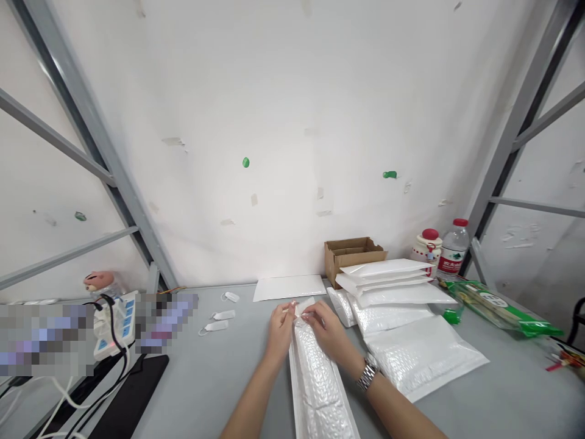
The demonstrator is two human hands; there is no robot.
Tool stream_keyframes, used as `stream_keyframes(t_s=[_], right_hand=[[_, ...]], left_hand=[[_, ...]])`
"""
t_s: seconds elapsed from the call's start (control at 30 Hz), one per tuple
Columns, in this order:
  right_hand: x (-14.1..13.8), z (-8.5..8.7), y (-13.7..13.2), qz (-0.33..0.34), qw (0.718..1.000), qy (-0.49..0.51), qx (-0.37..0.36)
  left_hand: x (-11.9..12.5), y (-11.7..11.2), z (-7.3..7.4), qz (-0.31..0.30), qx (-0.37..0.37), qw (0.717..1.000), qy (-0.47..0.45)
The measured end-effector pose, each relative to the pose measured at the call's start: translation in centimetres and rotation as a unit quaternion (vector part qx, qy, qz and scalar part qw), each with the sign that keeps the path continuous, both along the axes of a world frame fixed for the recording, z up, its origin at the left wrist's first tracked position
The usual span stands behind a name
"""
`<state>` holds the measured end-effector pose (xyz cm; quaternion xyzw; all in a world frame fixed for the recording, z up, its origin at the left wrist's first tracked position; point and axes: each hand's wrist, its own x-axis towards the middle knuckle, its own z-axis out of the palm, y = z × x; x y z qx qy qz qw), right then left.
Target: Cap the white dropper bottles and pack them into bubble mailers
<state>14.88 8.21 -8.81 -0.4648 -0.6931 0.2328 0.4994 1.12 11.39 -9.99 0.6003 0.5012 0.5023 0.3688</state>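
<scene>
A long white bubble mailer [322, 390] lies in front of me, its far end between my two hands. My left hand [280, 329] pinches the left corner of that end, thumb and fingers together. From the other side, my right hand [326, 326] has its fingers closed on the same end; a metal watch is on that wrist. Just beyond my fingers lies a flat white sheet [287, 288]. To the right, close to my right forearm, rests a pile of white bubble mailers [425, 353].
Behind the pile stands an open cardboard box [336, 259]. A water bottle [453, 250] and a red-lidded jar [425, 247] are at the back right, near a green package [498, 308]. Several white tags [223, 315], a power strip [116, 326] and cables lie left.
</scene>
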Motion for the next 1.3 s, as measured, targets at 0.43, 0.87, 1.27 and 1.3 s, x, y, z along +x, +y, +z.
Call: stream_keyframes(t_s=[0.43,0.87,1.27,1.3], right_hand=[[1.6,0.4,0.8,-0.196,0.972,0.121,0.04],[1.7,1.1,1.4,-0.058,0.927,0.319,-0.187],[3.0,1.8,1.0,0.131,0.923,0.279,-0.231],[3.3,2.0,1.0,0.137,0.928,0.257,-0.232]], left_hand=[[0.8,-2.0,1.6,-0.292,-0.151,0.942,-0.069],[0.0,-1.7,2.3,-0.207,-0.257,0.927,-0.175],[0.1,-1.9,2.7,-0.214,-0.282,0.926,-0.131],[0.1,-1.8,2.6,-0.214,-0.286,0.925,-0.134]])
